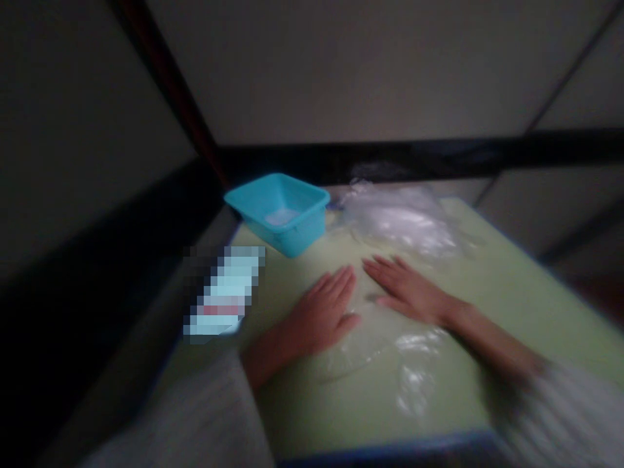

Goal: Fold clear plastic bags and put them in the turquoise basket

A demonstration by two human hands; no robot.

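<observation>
A thin clear plastic bag (355, 354) lies flat on the yellow-green table (302, 416), its shiny creases catching light near the front. Resting palm down at the bag's left part is my left hand (319, 315), fingers stretched forward and thumb out to the right. My right hand (407, 286) also lies palm down, on the other side, with its fingers pointing left toward the left hand. Neither hand grips anything. The bag's far edge is hard to make out beneath the hands.
A turquoise plastic basin (305, 231) with something whitish inside stands at the back left. To its right is a heap of clear plastic bags (404, 218). A pixelated pale object (227, 292) lies at the left edge. Walls (341, 78) rise behind the table.
</observation>
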